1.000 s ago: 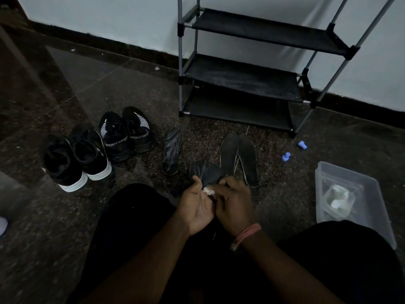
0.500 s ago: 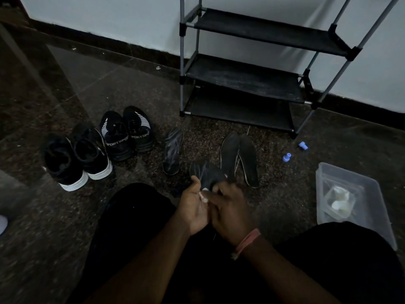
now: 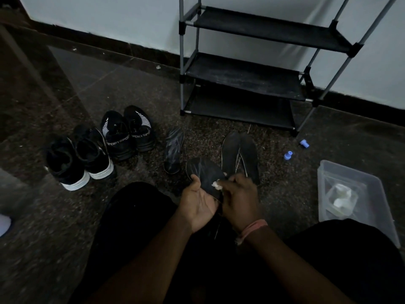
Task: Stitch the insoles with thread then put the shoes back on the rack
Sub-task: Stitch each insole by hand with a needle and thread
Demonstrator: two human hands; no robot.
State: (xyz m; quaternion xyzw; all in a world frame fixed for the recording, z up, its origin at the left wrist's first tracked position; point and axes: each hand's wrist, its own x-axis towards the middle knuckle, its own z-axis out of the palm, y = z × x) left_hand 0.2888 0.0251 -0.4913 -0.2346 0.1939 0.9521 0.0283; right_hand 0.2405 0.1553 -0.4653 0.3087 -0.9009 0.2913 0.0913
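Note:
A dark insole (image 3: 205,172) is held over my lap, its toe pointing away from me. My left hand (image 3: 198,199) grips its near left edge, thumb on top. My right hand (image 3: 240,194) pinches the insole's right side, with a small white bit (image 3: 216,184) at the fingertips. A thin thread (image 3: 218,230) hangs below the hands. One loose insole (image 3: 173,149) lies on the floor to the left, and a pair of insoles (image 3: 240,156) lies just beyond my right hand. Two pairs of black shoes (image 3: 98,148) stand at the left. The black shoe rack (image 3: 243,73) stands against the wall, its shelves bare.
A clear plastic box (image 3: 372,194) with white items inside sits on the floor at my right. Two small blue spools (image 3: 288,155) lie between it and the rack. My legs in black fill the bottom of the view. The floor is dark stone.
My hands have shifted slightly on the insole: the white bit at my right fingertips now shows more, and the insole's toe sits a little higher.

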